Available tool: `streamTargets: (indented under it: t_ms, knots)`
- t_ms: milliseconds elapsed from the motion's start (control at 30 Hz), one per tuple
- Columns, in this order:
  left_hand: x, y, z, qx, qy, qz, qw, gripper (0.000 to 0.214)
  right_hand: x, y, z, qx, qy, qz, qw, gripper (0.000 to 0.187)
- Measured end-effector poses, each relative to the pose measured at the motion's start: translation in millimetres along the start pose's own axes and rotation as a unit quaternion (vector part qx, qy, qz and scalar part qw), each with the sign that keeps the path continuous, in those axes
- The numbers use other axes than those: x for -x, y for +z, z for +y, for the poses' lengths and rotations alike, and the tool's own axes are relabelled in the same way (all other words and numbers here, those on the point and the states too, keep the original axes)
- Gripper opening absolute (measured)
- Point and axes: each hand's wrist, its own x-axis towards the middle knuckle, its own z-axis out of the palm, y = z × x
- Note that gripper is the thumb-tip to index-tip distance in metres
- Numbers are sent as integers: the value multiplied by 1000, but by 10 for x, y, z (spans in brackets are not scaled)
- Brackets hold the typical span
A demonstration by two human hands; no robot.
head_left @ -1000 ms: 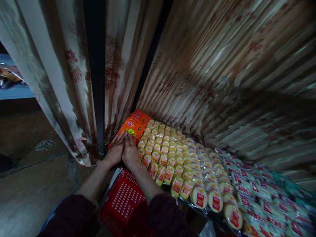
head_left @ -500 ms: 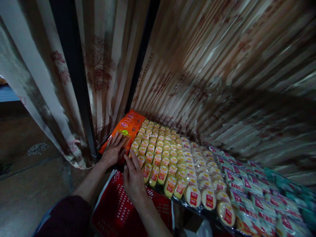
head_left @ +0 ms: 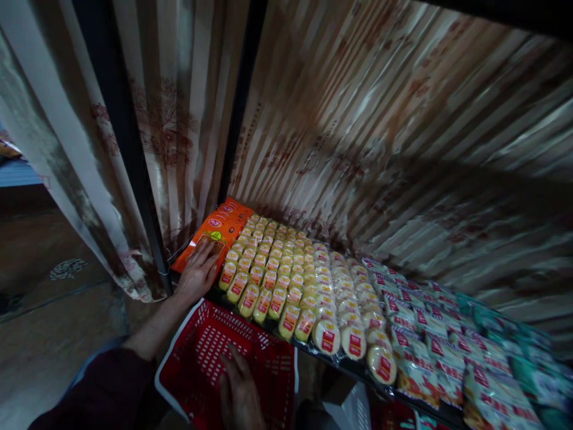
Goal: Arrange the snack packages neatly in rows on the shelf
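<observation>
My left hand (head_left: 197, 273) lies flat, fingers stretched out, on the front of the orange snack packets (head_left: 228, 222) at the left end of the shelf. Over the red plastic basket (head_left: 203, 327), my right hand (head_left: 240, 388) hangs with its fingers apart and nothing in it. Beside the orange packets stand rows of small round wrapped cakes (head_left: 249, 300) with yellow and red labels. Paler round wrapped cakes (head_left: 326, 338) sit to their right. The basket's inside looks bare where it shows.
White and red snack bags (head_left: 416, 355) and green bags (head_left: 528, 382) fill the shelf's right part. Dark metal posts (head_left: 123, 134) and a patterned curtain (head_left: 313, 137) close off the left and back. Below the shelf is a white box (head_left: 351, 409).
My right hand has drawn back from the shelf's front edge and down over the basket. My left hand stays on the orange packets. The view has shifted a little to the right.
</observation>
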Motion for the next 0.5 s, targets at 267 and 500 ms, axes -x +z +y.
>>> streamTargets:
  t_ms: [267,500]
  knots:
    - [265,51,222,8,-19,14,1000,38,210,-215,51,-36,75,41,996,40]
    - [-3,91,58,-28,-62,-41,997,44,324,-194,95,-64,12,17,998,38]
